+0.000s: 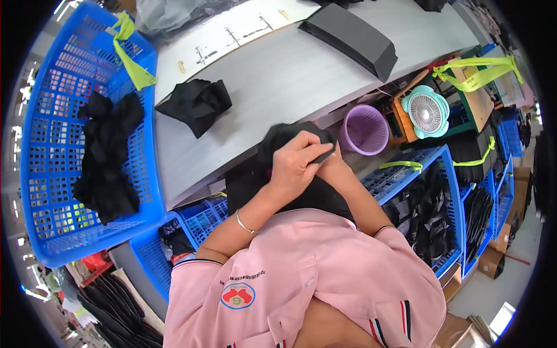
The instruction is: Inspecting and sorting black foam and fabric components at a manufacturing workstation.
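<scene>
Holding a bunched black cloth (284,136) in front of the body, beside the near edge of the table (249,81), with both hands brought together at its right end. Reaching away from the fingers forward and to the left, with the visible bulk beyond the knuckles of the left hand (295,164) and only a little near the right hand (332,166). Running roughly left to right along its longer visible side, though too crumpled and too dark against the black below to fix a true long axis. On the left, gripping with fingers bent inward and tips drawn together over the right edge of the cloth; on the right, set just beside and mostly hidden, so cannot tell how far closed or how firmly holding. Nearer to the bulk with the left hand, nearer to the purple bin (364,130) with the right. Cannot tell whether touching the table edge or hanging just clear of it. Can see, farther left on the table and apart from both hands, another black cloth piece (198,105), and past that, more black cloth (110,156) inside the blue basket (93,246).
</scene>
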### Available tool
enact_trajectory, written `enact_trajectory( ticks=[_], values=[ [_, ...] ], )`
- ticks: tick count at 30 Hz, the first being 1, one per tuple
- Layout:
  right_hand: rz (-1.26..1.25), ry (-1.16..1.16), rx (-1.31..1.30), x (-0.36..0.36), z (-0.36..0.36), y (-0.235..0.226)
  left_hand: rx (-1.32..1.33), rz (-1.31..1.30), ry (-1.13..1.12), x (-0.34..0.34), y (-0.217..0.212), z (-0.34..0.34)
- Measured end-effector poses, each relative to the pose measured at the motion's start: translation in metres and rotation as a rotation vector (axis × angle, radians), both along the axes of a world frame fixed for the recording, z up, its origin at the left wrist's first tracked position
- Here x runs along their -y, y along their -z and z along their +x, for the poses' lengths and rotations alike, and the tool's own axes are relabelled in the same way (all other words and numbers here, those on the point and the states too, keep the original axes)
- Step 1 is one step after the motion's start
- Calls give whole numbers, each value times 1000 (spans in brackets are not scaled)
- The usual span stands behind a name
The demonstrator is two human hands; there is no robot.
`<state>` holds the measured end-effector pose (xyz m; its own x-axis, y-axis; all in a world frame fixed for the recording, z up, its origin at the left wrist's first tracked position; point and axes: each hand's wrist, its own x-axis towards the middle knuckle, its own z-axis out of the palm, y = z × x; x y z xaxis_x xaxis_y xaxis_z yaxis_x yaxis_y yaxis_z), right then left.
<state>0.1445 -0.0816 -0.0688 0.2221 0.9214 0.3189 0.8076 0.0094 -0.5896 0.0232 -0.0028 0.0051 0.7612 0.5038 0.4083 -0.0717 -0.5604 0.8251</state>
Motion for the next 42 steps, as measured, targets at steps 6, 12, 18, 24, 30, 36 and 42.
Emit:
enact_trajectory(
  ticks=[6, 12, 18, 24, 30, 36, 42],
  values=[
    [271, 75, -1080, -80, 10, 32, 91, -65, 182, 43, 9, -19],
    [309, -29, -1769, -96, 19, 10, 63, -150, 324, 56, 15, -40],
    [182, -92, -1671, -89, -6, -7, 124, -596, 71, 23, 11, -38],
    [142, -264, -2009, -61, -29, 8, 290, -646, -192, -4, 11, -19],
    [394, 207, -1654, -45, -88, -16, 242, -514, -337, -46, 30, -6],
    [45, 55, -690, 6, -108, -57, 384, -424, -720, -163, 81, -1],
    [-83, 225, -1014, 18, -73, -12, 363, -833, -479, -177, 51, -30]
  ],
)
